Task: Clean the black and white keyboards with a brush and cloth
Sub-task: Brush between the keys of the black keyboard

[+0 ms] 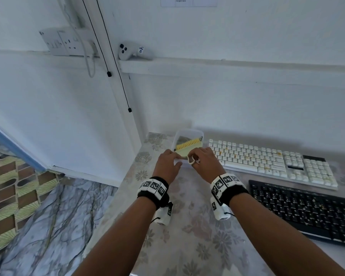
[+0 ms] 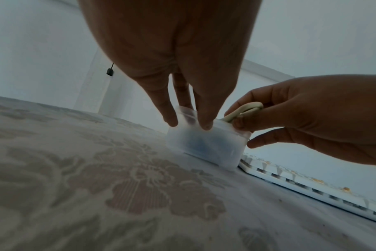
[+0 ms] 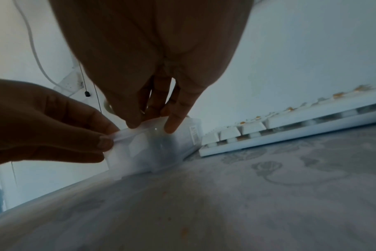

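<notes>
Left hand [image 1: 167, 163] fingers pinch the box [image 2: 204, 146] rim; right hand [image 1: 204, 159] fingers curl round the brush [image 1: 187, 147] loop. Brace the box, lift the brush straight clear.

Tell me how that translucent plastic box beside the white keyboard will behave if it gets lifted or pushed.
The translucent box looks thin-walled, so it is probably light and may flex where the left hand pinches its rim. Low and flat-bottomed, it should slide on the tablecloth rather than tip. The yellow brush lying inside could shift if it is tilted.
</notes>
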